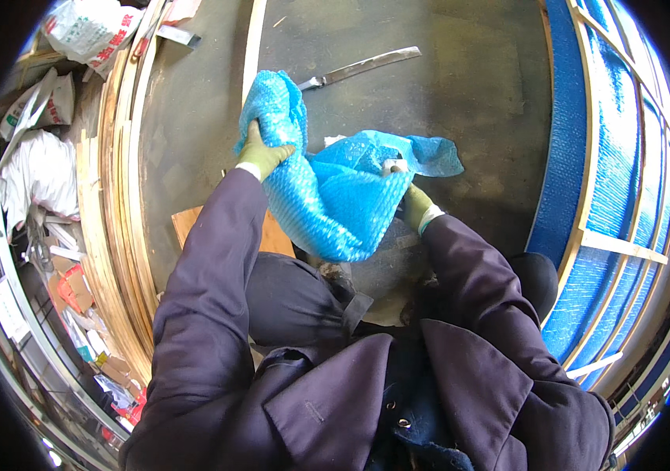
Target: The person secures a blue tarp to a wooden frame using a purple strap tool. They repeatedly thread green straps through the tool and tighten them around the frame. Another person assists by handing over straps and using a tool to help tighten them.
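A bundle of blue bubble wrap is held up in front of my knees, its loose end trailing to the right. My left hand, in a yellow-green glove, is closed round the bundle's upper left part, thumb across the front. At the right edge of the wrap, my right hand, gloved alike, is closed on the sheet, some of its fingers hidden. A small white piece shows just above that hand; its kind is unclear. Beyond the bundle lies a long-bladed knife on the floor, its handle end near the wrap.
Long wooden strips run along the left, beside white sacks and mixed scraps. On the right stands a wooden frame with blue sheeting. A brown board lies partly under the wrap. One narrow strip rests on the dark floor ahead.
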Demonstrator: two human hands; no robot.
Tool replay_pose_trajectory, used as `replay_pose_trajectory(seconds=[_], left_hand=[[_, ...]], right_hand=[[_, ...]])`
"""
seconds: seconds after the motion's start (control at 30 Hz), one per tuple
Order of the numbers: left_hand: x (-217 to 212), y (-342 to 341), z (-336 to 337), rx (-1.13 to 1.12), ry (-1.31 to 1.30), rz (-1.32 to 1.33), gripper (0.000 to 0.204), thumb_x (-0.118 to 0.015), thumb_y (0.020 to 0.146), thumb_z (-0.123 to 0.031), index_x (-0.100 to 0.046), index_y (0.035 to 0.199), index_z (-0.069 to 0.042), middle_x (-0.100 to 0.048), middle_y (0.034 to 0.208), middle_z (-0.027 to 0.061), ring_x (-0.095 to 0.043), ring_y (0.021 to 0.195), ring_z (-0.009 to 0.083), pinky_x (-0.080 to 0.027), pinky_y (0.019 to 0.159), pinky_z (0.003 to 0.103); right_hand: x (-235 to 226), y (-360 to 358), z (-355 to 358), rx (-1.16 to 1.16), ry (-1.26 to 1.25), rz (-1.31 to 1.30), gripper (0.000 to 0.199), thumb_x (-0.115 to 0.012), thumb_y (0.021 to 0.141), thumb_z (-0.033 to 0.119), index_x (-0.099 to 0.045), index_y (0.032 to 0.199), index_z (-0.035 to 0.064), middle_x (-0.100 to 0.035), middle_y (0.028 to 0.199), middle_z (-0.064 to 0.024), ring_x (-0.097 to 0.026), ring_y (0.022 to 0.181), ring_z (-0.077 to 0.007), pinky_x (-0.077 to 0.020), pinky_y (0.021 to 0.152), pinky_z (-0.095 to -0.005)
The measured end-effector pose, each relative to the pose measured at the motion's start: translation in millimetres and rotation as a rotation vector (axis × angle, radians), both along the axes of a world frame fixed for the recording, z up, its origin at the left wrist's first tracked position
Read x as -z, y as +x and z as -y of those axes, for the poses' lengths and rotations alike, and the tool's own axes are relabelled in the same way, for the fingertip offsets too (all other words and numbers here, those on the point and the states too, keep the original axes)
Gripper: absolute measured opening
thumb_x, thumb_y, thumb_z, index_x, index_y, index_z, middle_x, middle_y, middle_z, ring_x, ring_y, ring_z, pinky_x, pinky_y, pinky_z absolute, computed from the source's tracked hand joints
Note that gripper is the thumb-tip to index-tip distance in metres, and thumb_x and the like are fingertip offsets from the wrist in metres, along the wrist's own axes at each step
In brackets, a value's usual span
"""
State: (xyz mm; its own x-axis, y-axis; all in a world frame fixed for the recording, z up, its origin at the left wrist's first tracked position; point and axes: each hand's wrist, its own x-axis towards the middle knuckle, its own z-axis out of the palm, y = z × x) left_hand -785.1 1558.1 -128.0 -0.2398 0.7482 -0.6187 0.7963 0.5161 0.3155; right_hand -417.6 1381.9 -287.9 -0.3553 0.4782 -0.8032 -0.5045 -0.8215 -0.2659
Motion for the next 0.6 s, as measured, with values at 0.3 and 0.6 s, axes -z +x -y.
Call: replay_pose_trajectory(seconds=[0.3, 0.6], left_hand=[[-0.1, -118.8, 139.2, -0.720, 0.019, 0.864, 0.109, -0.095, 0.088, -0.042, -0.034, 0.170, -0.004, -0.055, 0.162, 0.0183, -0.058, 0.145, 0.0373, -0.047, 0.124, 0.050], [34.1, -72.8, 136.7, -0.617, -0.272, 1.040, 0.116, -0.087, 0.082, -0.076, -0.044, 0.166, -0.007, -0.064, 0.150, 0.0131, -0.063, 0.136, 0.0292, -0.051, 0.118, 0.047]], right_hand=[[-50.8, -88.8, -22.0, 0.102, -0.014, -0.444, 0.115, -0.060, 0.091, 0.091, -0.034, 0.173, 0.0139, -0.044, 0.174, -0.0148, -0.042, 0.158, -0.0361, -0.0316, 0.133, -0.0513], [-38.3, -109.7, -32.6, -0.095, 0.039, -0.540, 0.114, -0.057, 0.091, 0.093, -0.042, 0.169, 0.0114, -0.054, 0.166, -0.0149, -0.052, 0.151, -0.0355, -0.0388, 0.130, -0.0512]])
